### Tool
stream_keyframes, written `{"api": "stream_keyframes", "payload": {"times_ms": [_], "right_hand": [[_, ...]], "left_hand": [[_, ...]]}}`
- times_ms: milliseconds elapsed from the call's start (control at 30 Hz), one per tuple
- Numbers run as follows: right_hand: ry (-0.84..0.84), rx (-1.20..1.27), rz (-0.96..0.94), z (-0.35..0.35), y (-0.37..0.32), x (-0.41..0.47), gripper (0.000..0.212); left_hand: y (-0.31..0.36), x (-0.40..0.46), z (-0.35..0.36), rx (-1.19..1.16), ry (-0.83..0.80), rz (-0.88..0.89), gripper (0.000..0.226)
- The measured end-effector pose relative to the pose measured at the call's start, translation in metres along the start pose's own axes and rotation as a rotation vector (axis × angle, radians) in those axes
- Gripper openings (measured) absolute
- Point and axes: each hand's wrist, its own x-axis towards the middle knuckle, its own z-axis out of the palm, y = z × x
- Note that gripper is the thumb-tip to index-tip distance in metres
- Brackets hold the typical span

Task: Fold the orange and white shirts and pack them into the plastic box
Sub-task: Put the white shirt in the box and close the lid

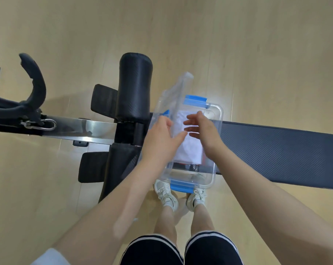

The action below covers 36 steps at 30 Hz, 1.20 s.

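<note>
We see the left hand (162,133) gripping the tilted clear lid (174,104) by its lower edge, over the box's (217,134) left rim. The right hand (202,129) hovers above the box, fingers spread and relaxed, grasping nothing. The white shirt (192,148) lies folded inside; red-orange fabric (204,159) peeks under it. The box sits on the bench (276,150), its near end overhanging the edge above the shoes (166,194), with bare pad to its right.

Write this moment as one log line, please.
stage: closing | clear plastic box with blue latches: on bench, folded white shirt inside | clear lid: tilted, held by left hand | right hand: open above box
</note>
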Motion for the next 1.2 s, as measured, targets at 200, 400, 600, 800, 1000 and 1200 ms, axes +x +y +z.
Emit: {"api": "stream_keyframes", "payload": {"times_ms": [200,400,600,800,1000,1200], "right_hand": [[0.118,0.115,-0.042,-0.033,0.0,-0.005,0.029],[0.239,-0.228,0.038,-0.059,0.036,0.007,0.026],[0.271,-0.541,0.033,-0.077,0.054,0.033,0.032],[0.188,-0.509,0.068,-0.072,0.049,0.046,0.032],[0.164,-0.496,0.204,-0.08,0.042,0.063,0.034],[0.085,-1.102,-0.262,-0.062,0.018,0.086,0.077]], "left_hand": [[0.007,-0.023,0.058,0.286,-0.203,0.167,0.057],[-0.018,-0.028,0.101,0.419,-0.33,0.243,0.057],[-0.061,0.003,0.094,0.691,-0.059,0.063,0.072],[-0.069,0.019,0.088,0.553,-0.185,-0.04,0.077],[-0.061,0.032,0.083,0.501,-0.257,-0.095,0.094],[-0.06,0.033,0.085,0.48,-0.256,-0.131,0.102]]}}
